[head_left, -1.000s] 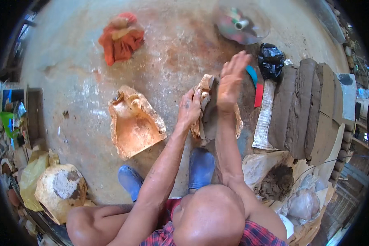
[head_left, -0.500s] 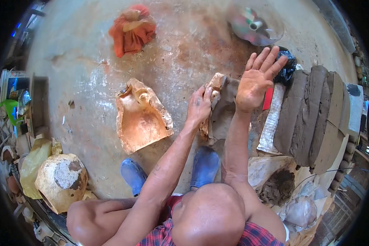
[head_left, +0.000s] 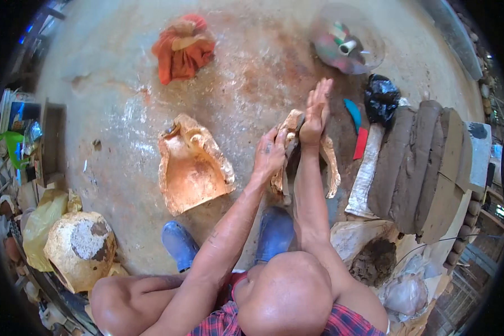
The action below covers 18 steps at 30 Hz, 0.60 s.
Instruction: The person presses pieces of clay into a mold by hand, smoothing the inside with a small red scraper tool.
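Observation:
My left hand [head_left: 270, 154] is closed round the left rim of a buff, rough-edged hollow mould half [head_left: 331, 168] on the floor. Grey clay seems to line its inside, mostly covered by my right arm. Above the hollow, my right hand [head_left: 316, 115] is turned edge-on, its fingers stretched straight and holding nothing. Its heel is against or just over the mould; I cannot tell which. To the left lies a second mould half [head_left: 193, 171], hollow side up, with no clay showing inside.
Right of me are grey clay slabs [head_left: 403, 168], a black plastic bundle [head_left: 382, 95], a red strip [head_left: 361, 143] and a teal curved piece [head_left: 353, 113]. A clear basin [head_left: 347, 47] and an orange cloth [head_left: 182, 56] lie farther off. A round mould [head_left: 79, 249] sits at left.
My right hand has swung left and down from a raised, spread palm to edge-on at the mould. My left hand keeps its hold on the rim.

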### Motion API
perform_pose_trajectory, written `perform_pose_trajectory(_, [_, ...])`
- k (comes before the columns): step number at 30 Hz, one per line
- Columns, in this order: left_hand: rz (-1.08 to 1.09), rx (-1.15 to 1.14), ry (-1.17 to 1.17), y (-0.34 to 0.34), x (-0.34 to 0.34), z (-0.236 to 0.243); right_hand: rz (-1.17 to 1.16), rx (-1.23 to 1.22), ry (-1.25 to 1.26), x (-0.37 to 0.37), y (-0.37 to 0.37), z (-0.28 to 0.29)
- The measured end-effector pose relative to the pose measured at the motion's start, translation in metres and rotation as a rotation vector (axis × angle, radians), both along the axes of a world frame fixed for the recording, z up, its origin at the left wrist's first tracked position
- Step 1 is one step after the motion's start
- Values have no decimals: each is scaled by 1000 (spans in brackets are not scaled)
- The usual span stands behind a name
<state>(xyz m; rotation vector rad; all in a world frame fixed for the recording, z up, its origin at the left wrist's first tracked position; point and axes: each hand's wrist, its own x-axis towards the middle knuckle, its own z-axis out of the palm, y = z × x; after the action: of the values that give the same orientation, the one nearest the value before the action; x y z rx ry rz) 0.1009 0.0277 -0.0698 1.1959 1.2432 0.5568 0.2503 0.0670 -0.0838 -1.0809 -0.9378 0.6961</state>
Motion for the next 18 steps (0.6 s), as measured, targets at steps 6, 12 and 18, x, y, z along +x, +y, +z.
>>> perform_pose_trajectory(6, [5,-29,-30,5,-25,-22,-129,-33,89,-28,-7,49])
perform_pose_trajectory(12, [-20,23,-3,3,-9,7,-10,-838,-893,55,-34,75])
perform_pose_trajectory(18, [1,29,-23,6,-16,-8,166,-1235,-647,33,-26,88])
